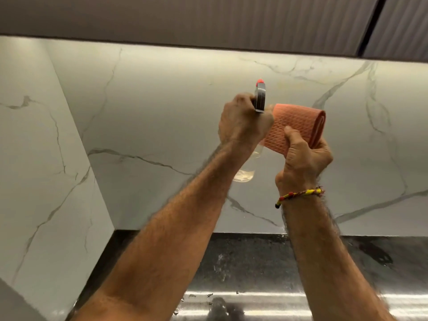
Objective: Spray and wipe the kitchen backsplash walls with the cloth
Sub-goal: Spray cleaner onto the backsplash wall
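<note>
Nearest the camera, a steel sink rim (266,302) shines at the bottom edge, wet with scattered drops. Behind it runs the dark speckled counter (243,258), also streaked with water towards the right.

Two bare forearms rise from below over the counter. The left hand (243,122) is curled tight round the neck of a spray bottle (245,172), held upright; its clear body shows below the fist and its grey head with a red tip (260,82) stands above the knuckles, pointing at the wall. The right hand (305,156), with a red and yellow thread band (298,195) on the wrist, grips a folded orange cloth (298,121), thumb pressed on the front face and fingers wrapped behind. The cloth stands just beside the bottle head, its left edge touching or nearly touching the left hand, and is held in the air in front of the wall.

Beyond the hands is the white marble backsplash (162,107) with grey veins, meeting a side wall (34,147) at the left corner. Above it hangs a grey cabinet (185,17).
</note>
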